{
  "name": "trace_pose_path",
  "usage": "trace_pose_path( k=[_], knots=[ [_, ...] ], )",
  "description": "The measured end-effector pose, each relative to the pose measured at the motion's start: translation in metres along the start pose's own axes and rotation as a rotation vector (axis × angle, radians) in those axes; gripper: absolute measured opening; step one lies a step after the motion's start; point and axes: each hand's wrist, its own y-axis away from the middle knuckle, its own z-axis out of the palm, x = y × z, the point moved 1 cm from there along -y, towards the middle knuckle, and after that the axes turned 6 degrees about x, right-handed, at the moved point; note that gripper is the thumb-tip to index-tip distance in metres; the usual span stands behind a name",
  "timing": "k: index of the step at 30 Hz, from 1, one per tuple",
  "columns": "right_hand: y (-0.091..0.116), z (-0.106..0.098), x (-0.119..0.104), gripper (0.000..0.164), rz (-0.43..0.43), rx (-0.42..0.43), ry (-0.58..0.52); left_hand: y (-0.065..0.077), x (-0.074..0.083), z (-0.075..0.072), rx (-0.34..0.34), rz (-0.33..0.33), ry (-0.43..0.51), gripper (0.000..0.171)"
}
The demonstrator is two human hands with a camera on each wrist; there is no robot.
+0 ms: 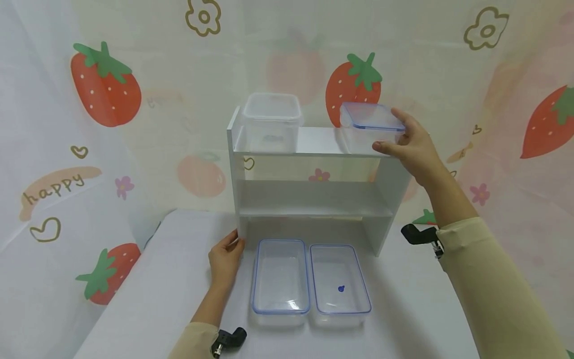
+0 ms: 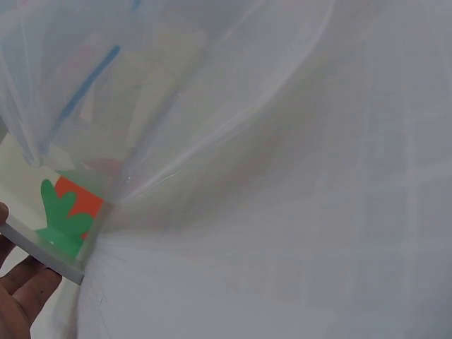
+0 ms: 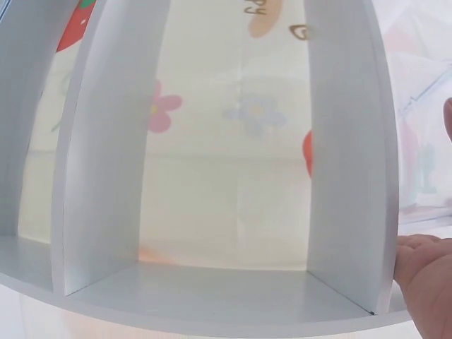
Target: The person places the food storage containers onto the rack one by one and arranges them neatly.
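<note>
A white two-tier shelf unit stands on the table. At its left side panel, my left hand grips the lower front edge, and in the left wrist view the thumb and fingers lie on opposite sides of the panel. My right hand holds a clear plastic food container with a blue-edged lid by its right end, over the right part of the top board. Beside it on the left, a clear container with a whitish lid sits on that board. In the right wrist view the hand shows at the right edge.
Two blue-rimmed clear containers, a left one and a right one with a small blue mark, lie side by side on the white-covered table before the shelf. A strawberry-printed curtain hangs behind and at the sides.
</note>
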Motion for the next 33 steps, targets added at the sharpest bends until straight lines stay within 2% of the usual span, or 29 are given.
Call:
trace_pose_path(
  k=[5,14,23,28,33],
  knots=[
    [0.004,0.000,-0.001,0.105,-0.013,-0.014,0.004,0.001,0.001,0.000,0.000,0.001,0.000,0.037],
    [0.014,0.000,-0.004,0.100,-0.078,0.054,0.025,0.001,0.001,-0.001,-0.007,-0.017,0.005,0.037],
    [0.038,0.000,-0.006,0.093,-0.138,0.146,-0.020,-0.001,-0.001,-0.001,-0.017,-0.027,0.004,0.039],
    [0.053,-0.001,-0.004,0.089,-0.164,0.179,-0.001,-0.001,-0.002,-0.001,-0.013,-0.014,0.002,0.039],
    [0.066,-0.001,-0.004,0.087,-0.202,0.205,0.004,0.000,-0.001,-0.002,-0.015,-0.031,0.000,0.039]
  ],
)
